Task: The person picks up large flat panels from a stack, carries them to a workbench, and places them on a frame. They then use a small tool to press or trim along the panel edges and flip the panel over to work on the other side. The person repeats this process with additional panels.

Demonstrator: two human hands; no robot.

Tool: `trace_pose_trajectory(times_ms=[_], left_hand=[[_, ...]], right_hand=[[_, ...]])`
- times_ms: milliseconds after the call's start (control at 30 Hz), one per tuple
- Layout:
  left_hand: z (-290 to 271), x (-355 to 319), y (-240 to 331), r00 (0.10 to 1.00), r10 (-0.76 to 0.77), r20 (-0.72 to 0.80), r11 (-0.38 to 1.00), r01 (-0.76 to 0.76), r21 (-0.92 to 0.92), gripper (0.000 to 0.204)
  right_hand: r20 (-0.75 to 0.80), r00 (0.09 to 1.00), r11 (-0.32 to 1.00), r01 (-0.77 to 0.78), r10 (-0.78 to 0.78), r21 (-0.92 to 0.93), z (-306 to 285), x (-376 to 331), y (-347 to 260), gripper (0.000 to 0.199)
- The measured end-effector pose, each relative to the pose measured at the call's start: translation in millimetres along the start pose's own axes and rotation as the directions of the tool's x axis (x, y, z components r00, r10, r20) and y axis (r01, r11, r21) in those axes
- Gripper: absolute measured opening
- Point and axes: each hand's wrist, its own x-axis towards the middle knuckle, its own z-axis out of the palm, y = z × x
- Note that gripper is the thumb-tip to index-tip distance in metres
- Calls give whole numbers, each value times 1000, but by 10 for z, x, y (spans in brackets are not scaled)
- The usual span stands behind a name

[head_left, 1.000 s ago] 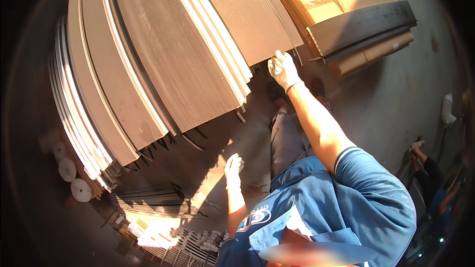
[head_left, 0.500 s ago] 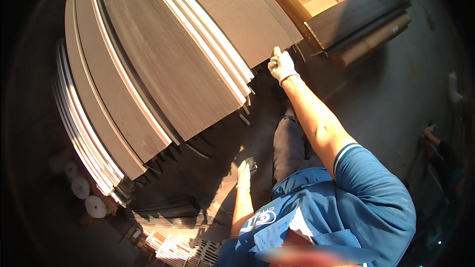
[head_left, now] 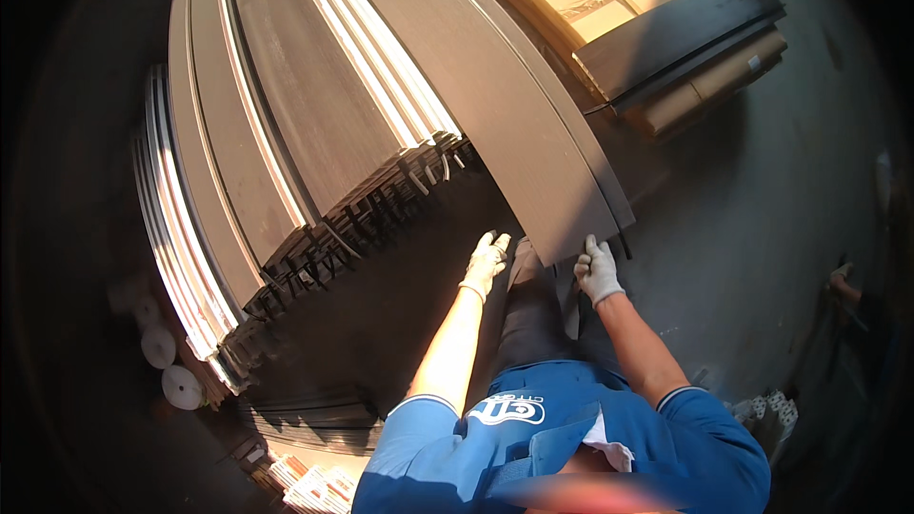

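A: Panel [head_left: 495, 105] position is noted first: one long dark brown board, laid slanting on top of the stepped stack of like boards [head_left: 314, 124], its near end overhanging just in front of the knees.

B: Hands are logged against that near end. Right hand [head_left: 598, 270], in a pale work glove, is set on the right corner of the panel end, fingers curled over the edge; a grasp on the panel is read. Left hand [head_left: 486, 262], also gloved, lies at the left corner with fingers spread flat, touching or nearly touching the edge. Whether it is closed on anything cannot be told.

A: Handling is judged as follows. Length suggests real weight and some flex along the span; the face looks smooth, so slip under cloth gloves is considered possible. Corners may chip if knocked.

B: Hold is best taken at both corners of the near end, thumbs above and fingers below.

A: Surroundings relative to the panel: tan wrapped bundles [head_left: 609, 0] lie to its right, pale rolls [head_left: 181, 385] far to its left on the concrete floor [head_left: 762, 228].
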Motion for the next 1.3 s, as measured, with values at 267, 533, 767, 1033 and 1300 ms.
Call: trace_pose_trajectory(times_ms=[267,533,767,1033,1300], left_hand=[[392,1163,328,990,-43,138,892,100,-441,38],[161,1724,-332,989,124,82,921,-84,-381,35],[208,1933,-251,973,159,169,928,-89,-363,35],[361,1402,900,999,44,17,941,-36,-335,27],[1002,83,1199,814,-40,579,961,190,-200,27]], right_hand=[[-267,961,997,-62,75,56,-1531,-632,78,23],[-364,733,344,-187,-574,-920,-1718,-1080,-899,34],[430,781,29,495,-452,-868,287,474,-1496,54],[208,707,28,306,-676,-952,958,830,-1253,64],[208,606,28,355,-768,-934,-321,-756,-1777,69]])
